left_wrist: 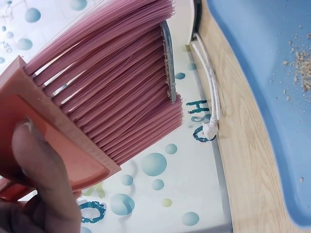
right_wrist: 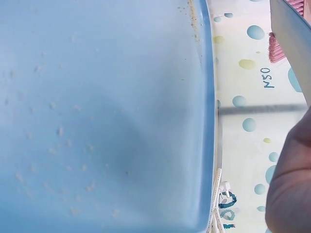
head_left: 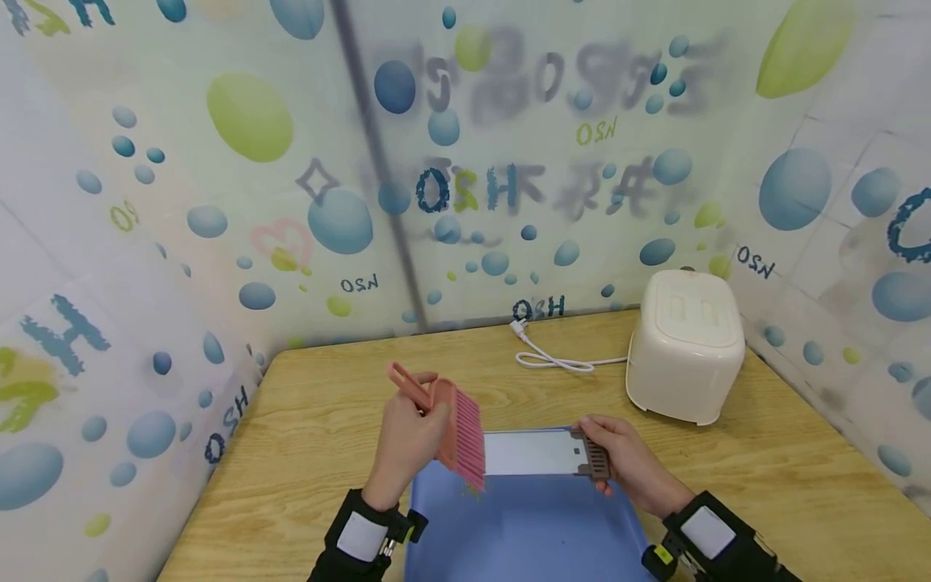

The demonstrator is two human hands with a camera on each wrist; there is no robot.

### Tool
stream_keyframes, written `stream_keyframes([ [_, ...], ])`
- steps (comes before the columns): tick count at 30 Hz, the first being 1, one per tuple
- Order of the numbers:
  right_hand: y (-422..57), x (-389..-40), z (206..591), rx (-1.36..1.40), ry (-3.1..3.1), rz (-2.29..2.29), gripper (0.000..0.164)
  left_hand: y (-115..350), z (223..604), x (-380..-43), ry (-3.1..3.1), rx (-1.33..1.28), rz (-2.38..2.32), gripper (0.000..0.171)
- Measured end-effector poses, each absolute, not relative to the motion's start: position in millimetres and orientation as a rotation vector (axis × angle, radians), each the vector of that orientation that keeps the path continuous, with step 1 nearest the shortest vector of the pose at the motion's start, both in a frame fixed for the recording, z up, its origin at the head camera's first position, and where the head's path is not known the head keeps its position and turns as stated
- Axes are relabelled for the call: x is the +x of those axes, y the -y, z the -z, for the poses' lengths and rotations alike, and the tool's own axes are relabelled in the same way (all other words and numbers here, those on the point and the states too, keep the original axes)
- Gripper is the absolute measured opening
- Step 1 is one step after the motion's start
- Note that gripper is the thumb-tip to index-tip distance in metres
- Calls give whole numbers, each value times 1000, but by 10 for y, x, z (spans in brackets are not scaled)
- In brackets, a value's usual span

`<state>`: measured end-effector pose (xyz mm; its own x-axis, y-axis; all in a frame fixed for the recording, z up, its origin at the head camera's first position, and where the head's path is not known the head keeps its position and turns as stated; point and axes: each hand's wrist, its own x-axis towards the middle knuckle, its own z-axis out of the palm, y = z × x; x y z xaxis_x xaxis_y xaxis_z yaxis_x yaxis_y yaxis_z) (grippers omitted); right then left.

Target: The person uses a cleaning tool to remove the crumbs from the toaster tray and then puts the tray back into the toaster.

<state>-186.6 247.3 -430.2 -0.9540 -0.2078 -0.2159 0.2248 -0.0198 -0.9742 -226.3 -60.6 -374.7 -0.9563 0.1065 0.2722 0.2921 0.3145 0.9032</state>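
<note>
The pink brush (head_left: pixel 445 412) is gripped in the left hand (head_left: pixel 410 432), thumb pressed on its base, bristles (head_left: pixel 471 440) extending to the hand's right. The flat pale tray (head_left: pixel 534 453) is pinched at its brown end (head_left: pixel 598 456) by the right hand (head_left: pixel 627 455), extending leftward to the bristles. Both are held above the blue tray (head_left: pixel 538 537), where crumbs (left_wrist: pixel 304 70) are scattered.

- We see the left hand (head_left: pixel 407 432) gripping the pink brush (head_left: pixel 463 432), bristles at the left end of the flat plate (head_left: pixel 534 453).
- We see the right hand (head_left: pixel 629 457) holding the plate's slotted end near the far edge of the blue tray (head_left: pixel 534 533).
- We find the white toaster (head_left: pixel 685 347) and its cord (head_left: pixel 556 362) on the wooden bench (head_left: pixel 313 436).
</note>
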Motion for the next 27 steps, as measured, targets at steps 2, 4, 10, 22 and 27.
stream_keyframes([
  [2,-2473,-1861,4303,24,-1964,2052,46,606,3743,-2262,2414,-371,1707,41],
  [4,-2472,-1855,4304,27,-1965,2055,45,607,3739,-2259,2415,-373,1704,41],
  [10,-2471,-1843,4300,22,-1956,2058,40,606,3741,-2258,2409,-369,1691,41],
  [22,-2481,-1840,4312,22,-1975,2055,39,603,3747,-2245,2416,-321,1685,40],
  [27,-2482,-1847,4316,20,-1978,2051,40,595,3756,-2235,2422,-299,1688,39],
])
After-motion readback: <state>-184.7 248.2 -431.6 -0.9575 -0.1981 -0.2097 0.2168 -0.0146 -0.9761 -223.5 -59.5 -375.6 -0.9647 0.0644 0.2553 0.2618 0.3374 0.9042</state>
